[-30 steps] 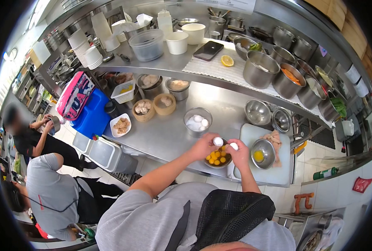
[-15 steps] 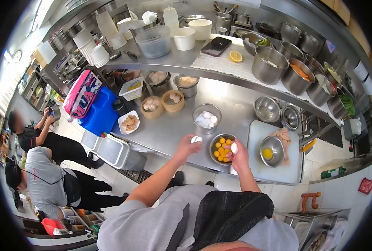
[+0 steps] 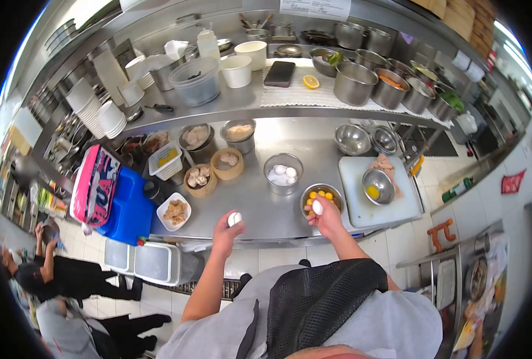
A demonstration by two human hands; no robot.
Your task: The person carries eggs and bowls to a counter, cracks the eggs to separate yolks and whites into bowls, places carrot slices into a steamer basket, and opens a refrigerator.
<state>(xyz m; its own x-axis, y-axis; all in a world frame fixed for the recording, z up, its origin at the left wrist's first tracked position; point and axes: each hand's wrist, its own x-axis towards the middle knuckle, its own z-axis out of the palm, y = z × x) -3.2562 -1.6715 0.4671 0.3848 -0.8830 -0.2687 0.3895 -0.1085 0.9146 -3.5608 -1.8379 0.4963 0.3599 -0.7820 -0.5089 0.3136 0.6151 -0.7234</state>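
My left hand (image 3: 222, 235) is closed around a white eggshell (image 3: 235, 219) at the counter's front edge, left of the bowls. What looks like a seam crosses the shell. My right hand (image 3: 328, 220) grips a white egg (image 3: 318, 207) over the near side of a metal bowl (image 3: 338, 200). Several yellow yolks (image 3: 320, 195) lie in that bowl, partly hidden by the hand. Just behind stands another metal bowl (image 3: 284, 189) with several white eggs (image 3: 280, 170) in it.
On the right, a white cutting board (image 3: 362, 209) bears raw meat (image 3: 383, 166) and a metal bowl (image 3: 386, 194) with yellow egg. Bamboo steamers (image 3: 228, 165) and a white dish (image 3: 184, 222) stand left. A shelf (image 3: 236, 113) overhangs the back. Two people are at far left.
My left hand has moved left, away from the yolk bowl, with the eggshell. My right hand stays at that bowl with the egg. The camera view has shifted.
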